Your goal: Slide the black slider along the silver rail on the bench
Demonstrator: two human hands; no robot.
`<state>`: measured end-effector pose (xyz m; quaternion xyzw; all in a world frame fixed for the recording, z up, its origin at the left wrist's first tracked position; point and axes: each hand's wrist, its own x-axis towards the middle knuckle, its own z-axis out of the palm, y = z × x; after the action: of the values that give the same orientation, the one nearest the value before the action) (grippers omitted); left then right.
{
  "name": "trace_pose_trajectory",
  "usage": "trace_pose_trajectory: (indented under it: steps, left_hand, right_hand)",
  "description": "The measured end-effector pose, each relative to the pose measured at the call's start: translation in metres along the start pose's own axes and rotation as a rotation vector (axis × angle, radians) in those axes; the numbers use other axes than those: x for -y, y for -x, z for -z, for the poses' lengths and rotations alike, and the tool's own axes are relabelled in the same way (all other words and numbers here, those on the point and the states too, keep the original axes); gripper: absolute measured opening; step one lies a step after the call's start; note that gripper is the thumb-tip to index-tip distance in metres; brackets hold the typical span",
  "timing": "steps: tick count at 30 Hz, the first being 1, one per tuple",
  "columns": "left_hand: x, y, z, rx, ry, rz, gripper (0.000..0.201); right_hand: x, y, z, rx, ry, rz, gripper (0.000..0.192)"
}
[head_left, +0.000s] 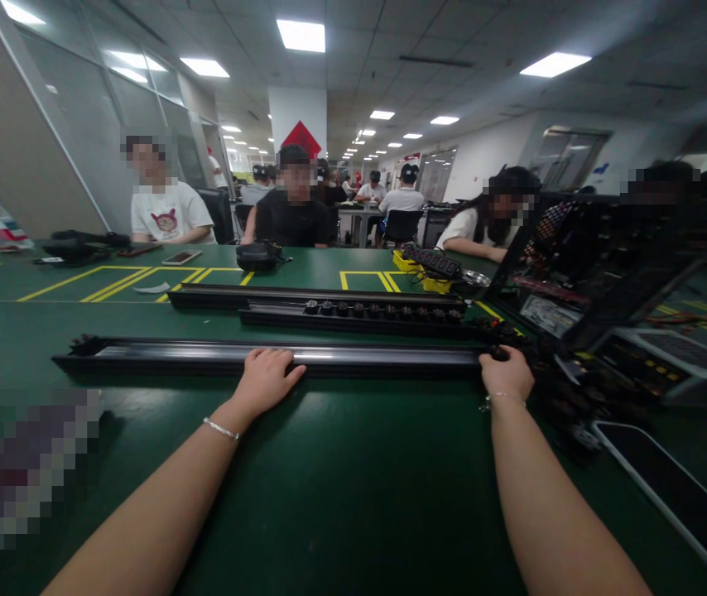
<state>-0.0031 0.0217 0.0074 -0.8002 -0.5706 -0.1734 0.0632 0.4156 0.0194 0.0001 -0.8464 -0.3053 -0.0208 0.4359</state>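
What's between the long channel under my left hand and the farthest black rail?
In the head view, another black rail, bearing a row of small dark round parts, lies between the long channel and the farthest black rail.

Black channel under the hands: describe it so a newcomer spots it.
On the green table, three long black channels lie crosswise. Pick the nearest channel, with the left hand near its middle and the right hand at its right end. Its bright inner strip sets it apart from the middle channel, which holds a row of round parts.
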Motion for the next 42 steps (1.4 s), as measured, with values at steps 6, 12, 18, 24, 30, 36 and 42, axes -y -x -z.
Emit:
trace_pose_trajectory:
  steps: [6,12,18,24,30,36,42]
  left_hand:
    - [0.001,0.000,-0.001,-0.005,-0.009,-0.010,0.037]
    - [0.002,0.000,-0.003,-0.014,-0.022,-0.021,0.037]
    - [0.002,-0.001,-0.002,0.011,-0.032,-0.004,0.037]
    - [0.002,-0.001,-0.002,0.007,-0.028,-0.003,0.037]
    - [0.002,-0.001,-0.003,0.001,-0.021,-0.005,0.037]
    - [0.002,-0.001,-0.003,0.008,-0.036,-0.011,0.037]
    - [0.004,-0.001,-0.003,0.020,-0.037,-0.005,0.038]
  right_hand:
    - [-0.001,-0.004,0.004,0.013,0.025,-0.009,0.047]
    - [-0.004,-0.012,0.006,0.035,0.014,-0.038,0.048]
    - [-0.016,-0.027,0.002,0.055,-0.027,0.029,0.047]
    - [-0.022,-0.034,-0.002,0.036,-0.051,0.049,0.045]
    - [-0.021,-0.032,-0.001,0.023,-0.017,0.044,0.048]
    - [-0.022,-0.035,0.000,0.038,0.003,0.037,0.047]
    - [-0.028,-0.040,0.002,-0.011,-0.010,-0.047,0.051]
